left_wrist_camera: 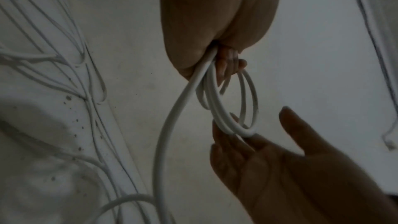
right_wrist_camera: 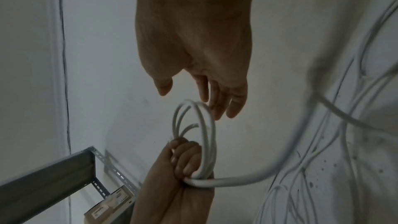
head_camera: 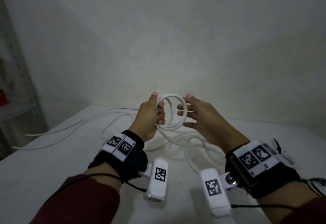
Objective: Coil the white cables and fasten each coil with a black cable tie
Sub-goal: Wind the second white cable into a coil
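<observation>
Dark red sleeves (head_camera: 79, 200) fill the near edge of the head view, each wrist strapped in a black band carrying white blocks printed with square black-and-white markers. Beyond them, a matte white surface (head_camera: 53, 167) runs to a plain pale wall (head_camera: 158, 29); a grey perforated-angle metal shelf (right_wrist_camera: 49, 173) stands at the left. Loose white cables (head_camera: 74, 126), round and smooth, trail in long slack curves across the surface. Held above it, between both hands, is the coil (head_camera: 173, 112): several near-circular loops of the same white cable, with one tail (left_wrist_camera: 170, 125) dropping in a wide arc to the strands below. Left hand (head_camera: 150, 116) grips the coil's left side, fingers (right_wrist_camera: 185, 157) curled round the bunched loops, thumb on top. Right hand (head_camera: 201, 117) stays flat and loose, fingers (left_wrist_camera: 228, 142) straight and slightly spread; fingertips meet the coil's right edge without closing round it. Small dark specks dot the surface near the loose strands.
</observation>
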